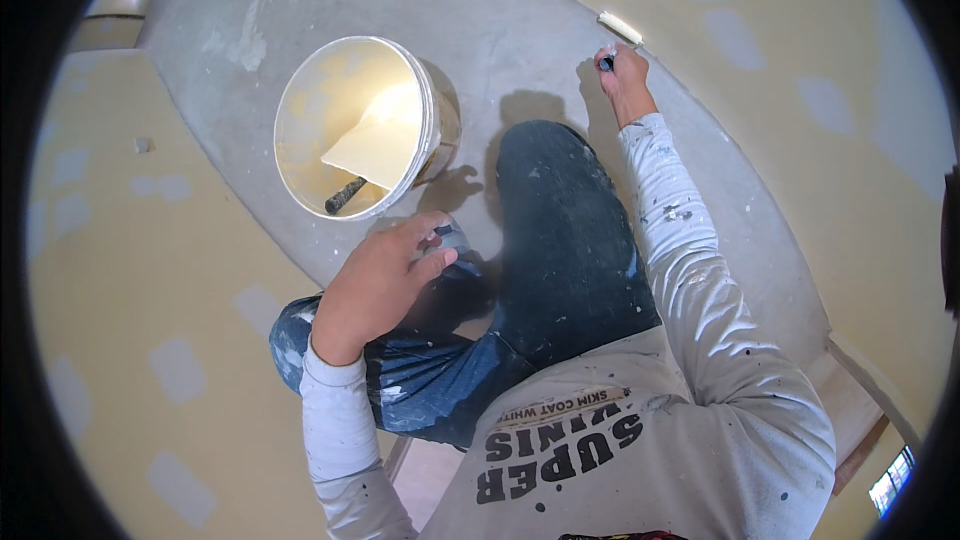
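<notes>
My right hand point(625, 75) is stretched far out to the right and closed round the dark handle of what looks like a putty knife. The tool's narrow white-coated head point(621, 28) is at the foot of the right wall. Nearer to me, my left hand point(385, 285) hovers over my bent leg with fingers curved and thumb apart. A greyish thing shows just beyond its fingertips; I cannot make out what it is. Past that hand stands a white bucket point(440, 120). Inside it leans a broad cream-coated blade point(375, 148) with a speckled dark handle point(345, 196).
Grey concrete floor point(520, 30) with pale smears runs between two yellowish walls. Whitish patches mark both the left wall point(110, 240) and the right wall point(800, 50). A small box point(141, 145) is on the left wall. My paint-spotted jeans point(570, 230) take up the middle.
</notes>
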`<state>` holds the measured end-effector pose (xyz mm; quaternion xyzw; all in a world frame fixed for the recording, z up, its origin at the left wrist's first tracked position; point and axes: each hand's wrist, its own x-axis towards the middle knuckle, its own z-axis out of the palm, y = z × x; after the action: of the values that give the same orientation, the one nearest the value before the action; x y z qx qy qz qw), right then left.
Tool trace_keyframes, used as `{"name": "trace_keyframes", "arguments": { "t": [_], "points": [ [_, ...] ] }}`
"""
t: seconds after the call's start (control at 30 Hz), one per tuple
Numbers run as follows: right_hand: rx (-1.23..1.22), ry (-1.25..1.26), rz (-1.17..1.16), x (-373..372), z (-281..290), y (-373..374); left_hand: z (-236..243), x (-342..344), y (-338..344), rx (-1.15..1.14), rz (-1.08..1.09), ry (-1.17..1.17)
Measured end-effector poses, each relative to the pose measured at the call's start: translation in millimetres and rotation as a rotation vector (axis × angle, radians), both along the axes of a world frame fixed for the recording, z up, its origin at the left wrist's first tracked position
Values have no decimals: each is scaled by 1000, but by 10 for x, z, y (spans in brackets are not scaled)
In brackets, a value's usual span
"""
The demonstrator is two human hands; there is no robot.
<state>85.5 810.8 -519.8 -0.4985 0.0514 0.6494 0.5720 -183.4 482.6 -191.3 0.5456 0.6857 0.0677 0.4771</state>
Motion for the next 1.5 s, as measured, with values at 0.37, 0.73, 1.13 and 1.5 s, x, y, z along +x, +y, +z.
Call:
{"name": "trace_keyframes", "arguments": {
  "t": [0.37, 0.73, 1.13, 1.5],
  "points": [
    [7, -31, -53, -450, 214, 126, -32, -83, -78, -49, 35, 18],
    [-48, -21, -120, -673, 337, 150, -22, -144, -110, -46, 47, 37],
    [21, 8, -11, -231, -152, 7, -14, -161, -47, -37, 39, 56],
    [7, 16, -58, 72, 69, -184, -5, -121, -3, -31, 24, 52]
  ]
}}
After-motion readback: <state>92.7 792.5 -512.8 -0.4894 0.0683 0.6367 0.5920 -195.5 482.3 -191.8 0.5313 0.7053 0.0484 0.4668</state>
